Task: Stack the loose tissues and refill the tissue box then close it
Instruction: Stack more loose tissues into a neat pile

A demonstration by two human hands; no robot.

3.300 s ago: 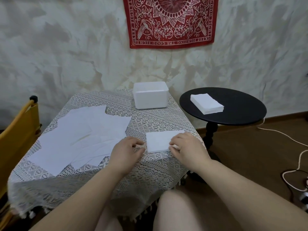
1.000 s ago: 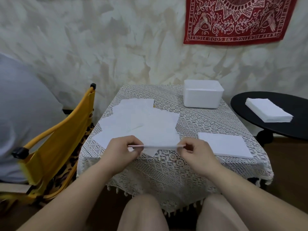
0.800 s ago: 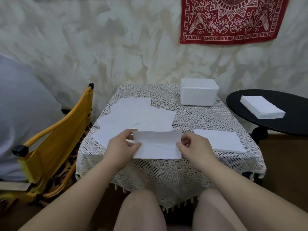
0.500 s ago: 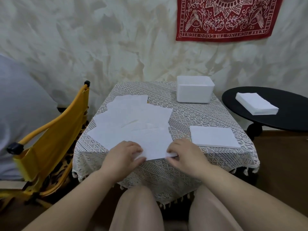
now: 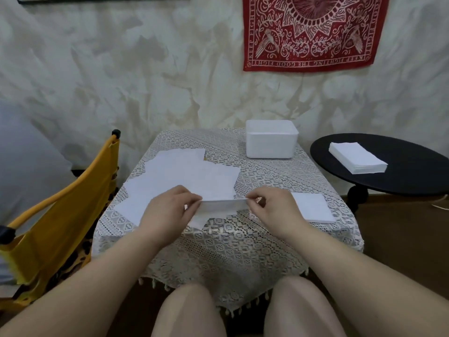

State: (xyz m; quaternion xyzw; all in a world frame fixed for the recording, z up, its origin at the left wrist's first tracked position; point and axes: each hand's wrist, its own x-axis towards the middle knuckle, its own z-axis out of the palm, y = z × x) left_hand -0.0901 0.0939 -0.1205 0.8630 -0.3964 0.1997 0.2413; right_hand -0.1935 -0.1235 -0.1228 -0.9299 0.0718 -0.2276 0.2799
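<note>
A white tissue (image 5: 220, 207) is lifted just above the lace-covered table (image 5: 230, 242), stretched between both hands. My left hand (image 5: 170, 210) pinches its left end and my right hand (image 5: 274, 210) pinches its right end. Behind it, several loose tissues (image 5: 184, 176) lie spread over the left half of the table. A small flat stack of tissues (image 5: 312, 207) lies at the right, beside my right hand. The white tissue box (image 5: 271, 139) stands at the far edge of the table; I cannot tell from here whether it is open.
A round black side table (image 5: 398, 166) stands to the right and carries a thick stack of tissues (image 5: 357, 160). A yellow chair (image 5: 60, 215) stands close to the table's left side. A red cloth hangs on the wall. My knees are under the near edge.
Half a second ago both hands pressed down on a tissue at the near edge of the spread. Now they have lifted one tissue off the table, pinched at both ends.
</note>
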